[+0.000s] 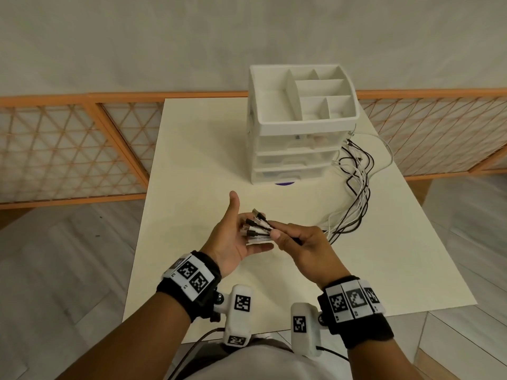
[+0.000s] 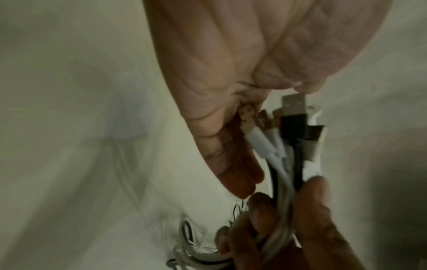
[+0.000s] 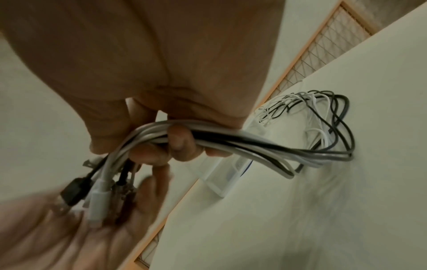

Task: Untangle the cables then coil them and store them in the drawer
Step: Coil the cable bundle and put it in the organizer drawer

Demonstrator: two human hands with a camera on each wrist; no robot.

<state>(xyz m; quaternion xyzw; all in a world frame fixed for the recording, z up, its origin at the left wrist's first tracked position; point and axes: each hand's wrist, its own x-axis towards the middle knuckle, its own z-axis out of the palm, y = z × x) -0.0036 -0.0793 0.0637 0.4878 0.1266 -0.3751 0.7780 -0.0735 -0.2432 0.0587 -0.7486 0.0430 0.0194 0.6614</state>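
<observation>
One drawer unit (image 1: 299, 127) stands on the surface (image 1: 192, 165), with three drawers stacked under a top tray split into six compartments. Right of the unit lies one bundle of black and white cables (image 1: 354, 193); their number cannot be told. Two hands show, one wristband each.

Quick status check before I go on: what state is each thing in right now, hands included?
cables: black and white, uncoiled, lying loose on the table beside the drawer unit, plug ends gathered in the hands.
plug ends: bunched together, resting against the left palm.
right hand: fingers curled round the cable bundle.
left hand: flat, fingers straight, thumb up.
drawer unit: upright, all three drawers closed.
top tray: compartments look empty.
</observation>
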